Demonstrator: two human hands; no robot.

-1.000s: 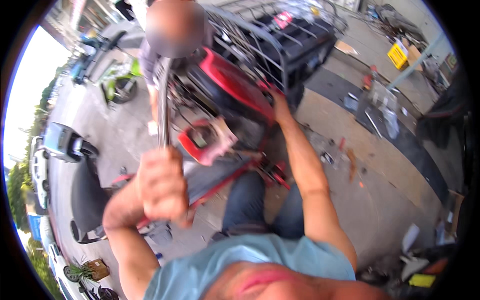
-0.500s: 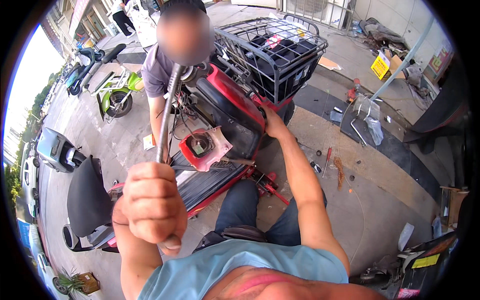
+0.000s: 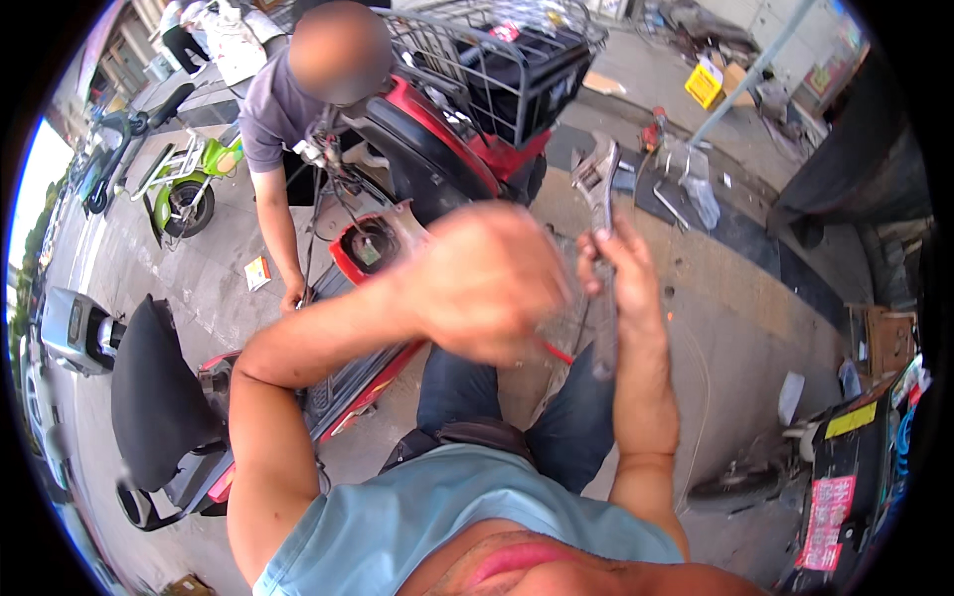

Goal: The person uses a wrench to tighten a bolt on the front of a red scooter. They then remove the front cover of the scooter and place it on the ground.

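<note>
My left hand [image 3: 482, 283], blurred by motion, is curled closed in front of the red scooter's detached front housing [image 3: 363, 248]; I cannot make out what, if anything, is inside it. My right hand [image 3: 626, 263] grips a large adjustable wrench [image 3: 603, 343] upright, its jaw at the top, just right of my left hand. The scooter's black seat [image 3: 417, 159] is tilted up behind the exposed cables and handlebar parts [image 3: 323, 154]. A co-worker [image 3: 273, 124] in a grey shirt bends over the scooter's left side, a hand low by the frame.
A wire cargo basket [image 3: 522, 74] stands behind the seat. A green scooter [image 3: 184, 194] and a dark-seated scooter [image 3: 159, 397] are at the left. At the right lie scattered tools [image 3: 671, 204], a yellow box [image 3: 704, 84] and a labelled black object [image 3: 830, 477] beside a pole [image 3: 745, 84].
My left hand has swung right across my body; the long metal shaft no longer shows above it. My right hand has left the seat and now holds the wrench upright.
</note>
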